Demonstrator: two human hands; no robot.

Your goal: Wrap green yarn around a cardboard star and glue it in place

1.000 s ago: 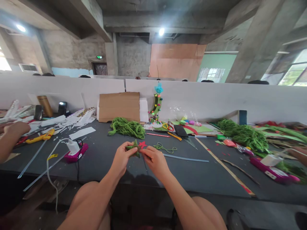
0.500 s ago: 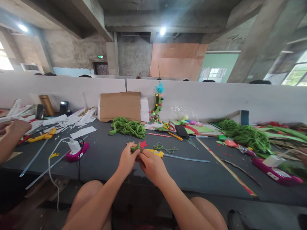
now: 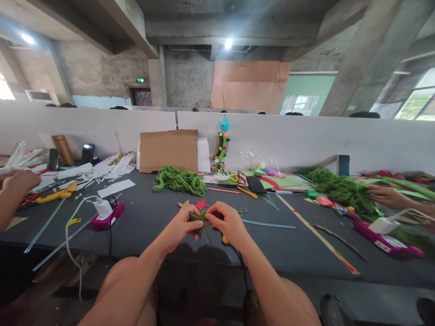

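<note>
My left hand [image 3: 181, 226] grips a small green yarn-wrapped piece [image 3: 197, 226] with pointed ends, thumb on top, over the front of the table. My right hand [image 3: 224, 222] pinches green yarn at the right edge of that piece, its fingertips touching it. Just beyond the hands lie a red star [image 3: 201, 204] and a tan cardboard star [image 3: 184, 204], partly covered by the left hand. Under my right hand a glue gun [image 3: 224, 239] shows only a yellow bit, with a clear glue stick [image 3: 268, 223] reaching out to the right. A loose yarn end [image 3: 242, 211] lies behind the right hand.
A heap of green yarn [image 3: 179, 180] lies before a cardboard sheet [image 3: 169, 151]. Purple power strips [image 3: 108, 218] sit left and right. A wooden strip [image 3: 316, 233] crosses the right side. Co-workers' hands [image 3: 22, 183] show at both edges; one touches a second yarn heap [image 3: 346, 190].
My hands have shifted slightly, and the green piece is more exposed between them. My right hand now covers most of the glue gun. At right, a co-worker's hand has reached onto the yarn.
</note>
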